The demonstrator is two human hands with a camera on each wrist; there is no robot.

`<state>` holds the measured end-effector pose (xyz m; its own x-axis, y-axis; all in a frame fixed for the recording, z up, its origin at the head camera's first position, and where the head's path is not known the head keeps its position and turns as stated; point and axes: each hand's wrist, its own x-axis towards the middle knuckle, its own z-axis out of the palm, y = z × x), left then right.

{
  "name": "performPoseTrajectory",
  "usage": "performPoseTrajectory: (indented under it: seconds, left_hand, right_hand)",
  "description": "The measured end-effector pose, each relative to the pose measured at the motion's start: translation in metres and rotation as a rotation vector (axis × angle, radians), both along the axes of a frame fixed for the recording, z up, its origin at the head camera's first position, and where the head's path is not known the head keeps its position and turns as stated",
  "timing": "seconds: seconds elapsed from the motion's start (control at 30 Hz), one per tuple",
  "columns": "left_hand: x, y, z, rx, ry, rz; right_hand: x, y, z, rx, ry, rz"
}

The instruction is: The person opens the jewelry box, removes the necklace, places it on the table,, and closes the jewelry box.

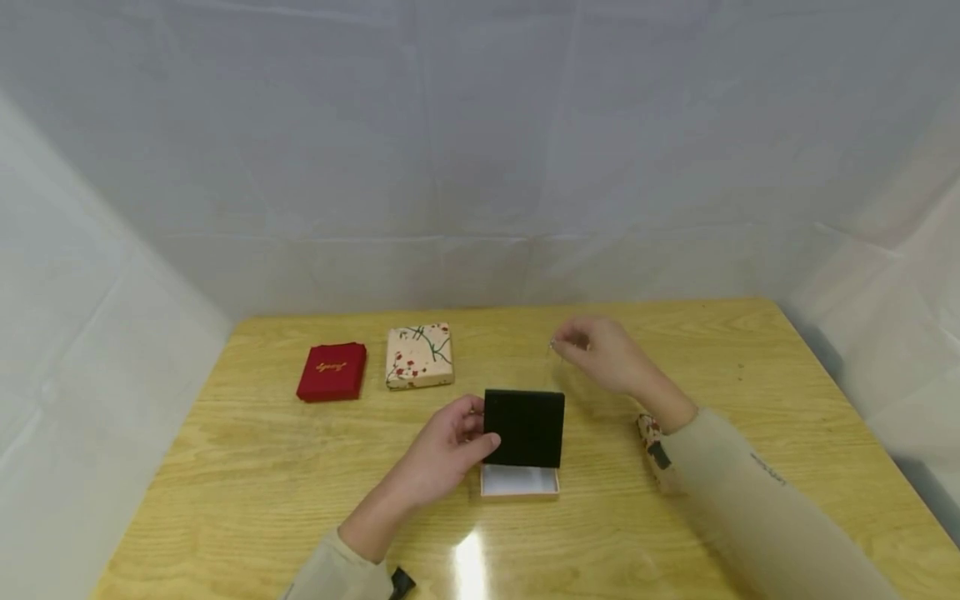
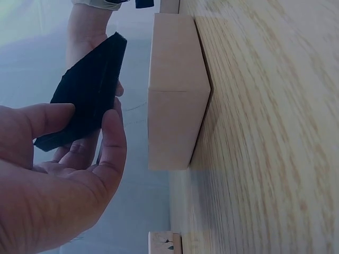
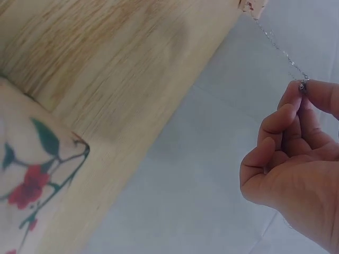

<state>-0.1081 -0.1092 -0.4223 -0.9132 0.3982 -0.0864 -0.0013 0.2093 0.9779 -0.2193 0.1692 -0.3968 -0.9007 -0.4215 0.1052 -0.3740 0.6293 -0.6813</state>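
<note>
My left hand [image 1: 442, 450] grips a black square pad [image 1: 523, 428] by its left edge, tilted up above a small open box [image 1: 519, 495] with a pale inside. In the left wrist view the thumb and fingers pinch the black pad [image 2: 87, 95], and the box's plain side [image 2: 175, 121] stands on the table beside them. My right hand [image 1: 603, 354] is raised to the right of the pad. Between thumb and fingertip it pinches a thin silver chain [image 3: 278, 48], which hangs down from the fingers; its lower end is hard to make out in the head view.
A red box [image 1: 332, 372] with gold lettering and a floral-patterned box [image 1: 419, 357] lie at the back left of the wooden table [image 1: 300, 483]. Another floral piece [image 1: 649, 429] is partly hidden by the right forearm. White sheets [image 1: 480, 167] hang behind and at both sides.
</note>
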Motion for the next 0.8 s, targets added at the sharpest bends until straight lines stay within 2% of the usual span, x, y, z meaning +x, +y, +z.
performPoseTrajectory:
  seconds: [0.23,0.37,0.8]
  left_hand:
    - [-0.001,0.001,-0.001,-0.025,0.013,0.035]
    - [-0.002,0.0,-0.002,-0.033,0.008,0.05]
    - [-0.003,0.001,-0.003,0.024,-0.027,0.065]
  right_hand:
    - [0.0,0.007,0.001,0.001,0.019,0.011]
    - [0.003,0.009,0.009,0.002,0.037,0.018]
    - [0.012,0.022,0.041,0.011,0.054,0.014]
